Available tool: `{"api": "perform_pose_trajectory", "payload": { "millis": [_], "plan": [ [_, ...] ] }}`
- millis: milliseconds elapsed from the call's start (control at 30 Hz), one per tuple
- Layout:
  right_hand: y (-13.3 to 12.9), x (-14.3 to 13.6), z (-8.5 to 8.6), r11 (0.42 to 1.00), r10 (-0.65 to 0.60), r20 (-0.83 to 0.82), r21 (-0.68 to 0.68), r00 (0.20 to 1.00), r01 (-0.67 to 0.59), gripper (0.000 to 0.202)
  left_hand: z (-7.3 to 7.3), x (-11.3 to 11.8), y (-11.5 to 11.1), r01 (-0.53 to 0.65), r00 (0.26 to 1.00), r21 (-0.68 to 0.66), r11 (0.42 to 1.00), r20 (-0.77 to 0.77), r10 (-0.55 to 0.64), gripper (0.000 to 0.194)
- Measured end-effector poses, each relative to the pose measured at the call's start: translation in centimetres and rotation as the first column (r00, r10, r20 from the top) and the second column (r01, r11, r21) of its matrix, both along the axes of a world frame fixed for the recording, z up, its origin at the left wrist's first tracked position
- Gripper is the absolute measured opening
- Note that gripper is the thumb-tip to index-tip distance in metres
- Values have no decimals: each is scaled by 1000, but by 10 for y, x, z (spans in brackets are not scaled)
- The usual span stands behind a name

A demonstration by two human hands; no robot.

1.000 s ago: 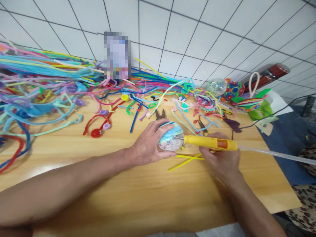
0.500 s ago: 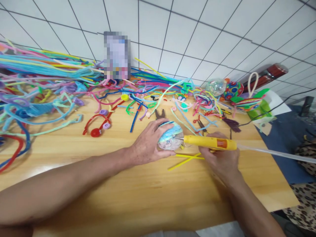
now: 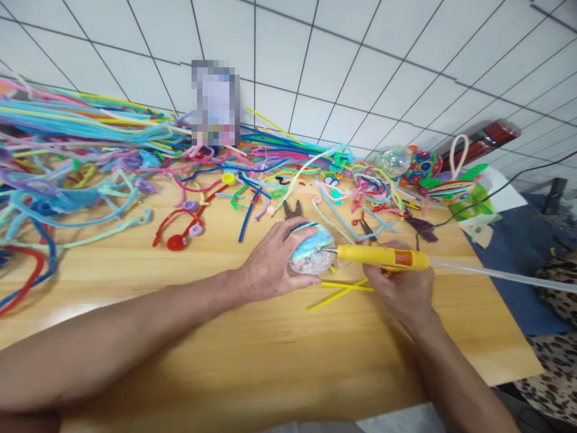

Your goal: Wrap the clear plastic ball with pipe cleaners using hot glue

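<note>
Gripping a round clear ball wrapped in pale blue and pink fuzzy wire (image 3: 312, 254), the left hand (image 3: 270, 264) curls around its near side, fingers closed over the top, holding it just above the light wooden table (image 3: 252, 361). The right hand (image 3: 401, 288) is wrapped tightly about a yellow plastic glue gun (image 3: 383, 257), whose metal nozzle touches the ball's right side. Two thin yellow sticks (image 3: 342, 290) lie crossed just beneath. A tangle of coloured pipe cleaners (image 3: 90, 150) crowds the far edge by the white tiled wall (image 3: 360, 54). The near half of the table lies bare up to its front and right edges.
</note>
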State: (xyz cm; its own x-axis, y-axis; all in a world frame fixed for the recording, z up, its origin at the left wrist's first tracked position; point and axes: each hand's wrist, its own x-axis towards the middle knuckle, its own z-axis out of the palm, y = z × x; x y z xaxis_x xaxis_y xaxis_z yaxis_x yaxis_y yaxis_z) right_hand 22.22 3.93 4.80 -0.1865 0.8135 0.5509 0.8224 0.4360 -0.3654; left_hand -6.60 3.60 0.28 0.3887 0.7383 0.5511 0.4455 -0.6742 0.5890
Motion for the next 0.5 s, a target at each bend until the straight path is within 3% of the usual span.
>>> {"api": "perform_pose_trajectory", "payload": {
  "millis": [500],
  "plan": [
    [-3,-3,-2,1000,5,-45,-29,999,-6,9,0,0,0,-4,1000,-19,1000,-8,3,94]
  ]
}}
